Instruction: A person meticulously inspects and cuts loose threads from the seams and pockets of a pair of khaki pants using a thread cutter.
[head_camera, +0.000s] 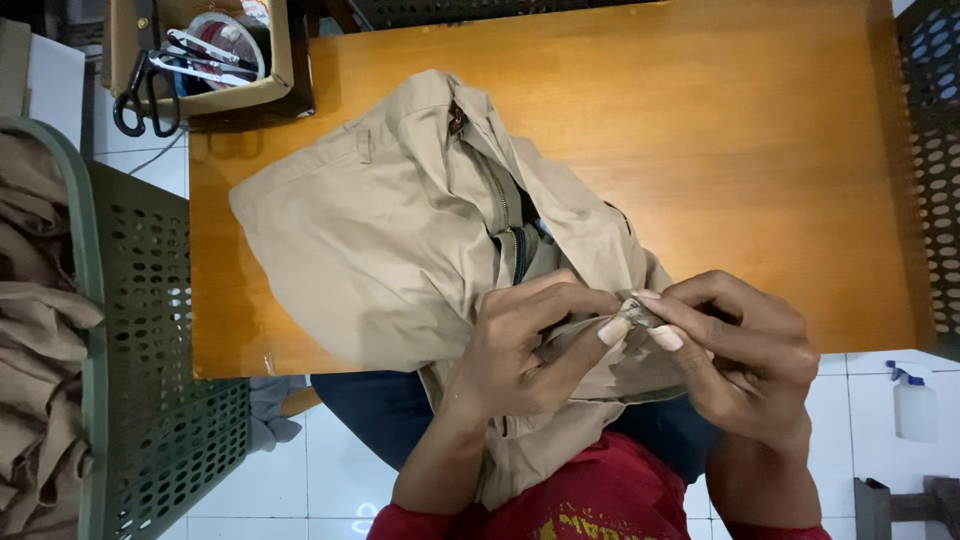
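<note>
A crumpled khaki garment (390, 230) with an open zipper (505, 215) lies across the wooden table's near left part. Its near edge is bunched and pinched up, hanging off the table's near side.

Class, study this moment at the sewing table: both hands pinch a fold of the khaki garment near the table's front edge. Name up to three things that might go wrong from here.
1. Much of the khaki garment hangs off the table onto the lap, so it might slide down.
2. The left hand and right hand pinch one small fold; a hard tug could strain the seam.
3. The scissors overhang their cardboard box and could be knocked out.
</note>
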